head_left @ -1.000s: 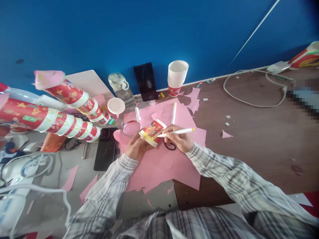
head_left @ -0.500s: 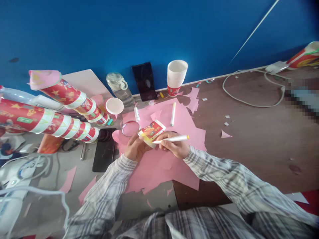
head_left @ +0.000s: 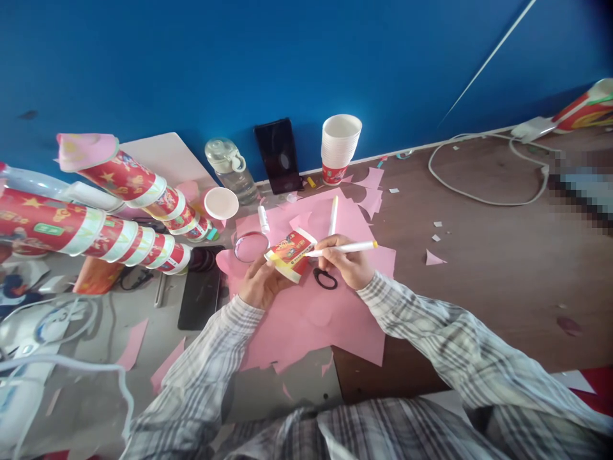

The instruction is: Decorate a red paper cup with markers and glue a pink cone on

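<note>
In my left hand (head_left: 261,284) a red paper cup (head_left: 293,250) lies tilted on its side, with yellow colouring along its pale band. My right hand (head_left: 347,262) is closed round a white marker (head_left: 352,248) with a yellow end. The marker's tip points left at the cup's side; whether it touches I cannot tell. Below the right hand shows a black scissors handle (head_left: 325,278), the rest of it hidden. Both hands are over a pink paper sheet (head_left: 316,326). A second marker (head_left: 334,214) and a small white tube (head_left: 263,219) lie on the sheet, near a roll of tape (head_left: 251,247).
Joined red cups (head_left: 129,182) stretch along the left side. Against the blue wall stand a water bottle (head_left: 232,169), a black phone (head_left: 278,155) and stacked paper cups (head_left: 340,150). A white cable (head_left: 431,163) curls at the right; pink scraps (head_left: 433,257) lie about.
My right hand has drawn the marker to the right and slightly up, away from the cup's coloured band. The scissors handle has come into view. My left hand keeps hold of the cup.
</note>
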A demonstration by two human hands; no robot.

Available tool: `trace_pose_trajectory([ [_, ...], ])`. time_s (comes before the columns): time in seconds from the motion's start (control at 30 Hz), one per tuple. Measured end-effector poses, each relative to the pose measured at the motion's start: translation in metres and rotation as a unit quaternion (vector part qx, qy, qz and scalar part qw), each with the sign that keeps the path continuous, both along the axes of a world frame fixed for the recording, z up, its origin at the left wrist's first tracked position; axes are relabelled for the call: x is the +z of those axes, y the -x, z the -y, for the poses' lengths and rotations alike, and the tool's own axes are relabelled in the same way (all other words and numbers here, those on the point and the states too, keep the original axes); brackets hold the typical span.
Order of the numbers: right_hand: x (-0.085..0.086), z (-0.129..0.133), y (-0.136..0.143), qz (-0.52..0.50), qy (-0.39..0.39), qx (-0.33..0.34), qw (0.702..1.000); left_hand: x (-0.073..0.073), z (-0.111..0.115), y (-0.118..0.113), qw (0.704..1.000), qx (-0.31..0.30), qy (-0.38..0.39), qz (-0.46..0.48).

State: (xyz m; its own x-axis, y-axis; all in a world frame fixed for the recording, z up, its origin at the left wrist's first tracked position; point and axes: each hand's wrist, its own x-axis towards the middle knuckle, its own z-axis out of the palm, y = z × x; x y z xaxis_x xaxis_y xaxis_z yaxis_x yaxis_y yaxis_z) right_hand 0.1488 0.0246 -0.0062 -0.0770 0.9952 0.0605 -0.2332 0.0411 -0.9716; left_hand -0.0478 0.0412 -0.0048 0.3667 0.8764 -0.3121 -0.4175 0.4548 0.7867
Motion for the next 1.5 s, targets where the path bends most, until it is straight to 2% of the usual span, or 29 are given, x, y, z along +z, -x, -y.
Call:
trace_pose_trajectory([
  [0.07,0.0,0.001,0.001,0.001,0.001,0.006,1.0,0.001,0.0,-0.001,1.0,-0.002,0.002,-0.001],
  [0.17,-0.001,0.006,0.004,0.02,0.0,0.052,0.998,0.002,0.001,-0.002,1.0,0.002,-0.006,-0.004],
  [0.37,0.0,0.006,0.004,0.01,0.012,0.019,1.0,0.002,0.003,-0.004,0.999,0.03,-0.001,-0.011],
  [0.53,-0.001,0.006,0.005,0.024,0.007,0.065,0.998,0.002,0.004,-0.004,1.0,0.019,-0.015,-0.012],
  [0.7,0.0,0.003,0.003,0.025,0.009,0.007,1.0,0.003,0.004,-0.005,0.999,0.032,-0.003,-0.015],
  [0.87,-0.002,0.01,0.01,0.044,-0.013,0.089,0.995,0.007,0.005,-0.007,0.999,0.014,-0.032,-0.008],
  [1.0,-0.003,0.011,0.011,0.035,0.003,0.049,0.998,0.007,0.006,-0.008,0.999,0.023,-0.034,-0.014],
  [1.17,-0.002,0.011,0.011,0.055,-0.011,0.09,0.994,0.005,0.006,-0.008,0.999,0.02,-0.04,-0.015],
  [1.3,-0.003,0.01,0.01,0.032,0.007,0.05,0.998,0.005,0.006,-0.008,0.999,0.03,-0.032,-0.016],
  [1.43,-0.002,0.01,0.01,0.065,-0.019,0.076,0.995,0.006,0.006,-0.008,0.999,0.025,-0.032,-0.011],
  [1.5,0.0,0.008,0.008,0.074,-0.023,0.069,0.995,0.006,0.005,-0.008,0.999,0.023,-0.027,-0.011],
])
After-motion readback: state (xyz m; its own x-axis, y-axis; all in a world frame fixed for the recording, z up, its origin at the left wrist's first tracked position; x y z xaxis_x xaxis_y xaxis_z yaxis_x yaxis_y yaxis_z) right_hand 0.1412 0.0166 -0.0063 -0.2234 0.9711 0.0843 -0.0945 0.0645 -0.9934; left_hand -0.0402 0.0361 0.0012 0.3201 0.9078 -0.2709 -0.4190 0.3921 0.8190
